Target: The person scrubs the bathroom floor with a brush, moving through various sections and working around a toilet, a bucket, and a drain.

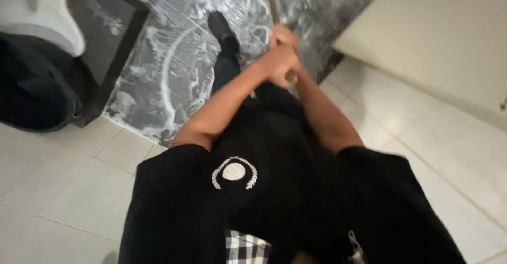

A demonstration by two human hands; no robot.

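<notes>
A thin wooden pole [273, 2] runs from the top edge of the view down into the person's two hands, which meet in front of the chest. The left hand [279, 63] is wrapped around the pole, fingers curled tight on it; the bottom end of the pole shows just under this fist. The right hand [283, 34] sits right above it, touching it, fingers also closed on the pole. Both forearms are bare and reach forward from short black sleeves.

The pole slants away over a dark marbled floor [174, 58] that is wet and streaked with white foam in curved swirls. What is on the far end of the pole is out of view. One foot in a black shoe [219, 26] stands on this soapy floor, just left of the pole, with a black trouser leg above it.

The person wears a black shirt [274, 190] with a white round wreath emblem on the chest. Pale square tiles [68, 190] border the dark floor on the near side and the right. At upper left are a white rounded fixture [37, 15] and a dark round object [31, 89] below it. A cream panel [438, 36] fills the upper right.
</notes>
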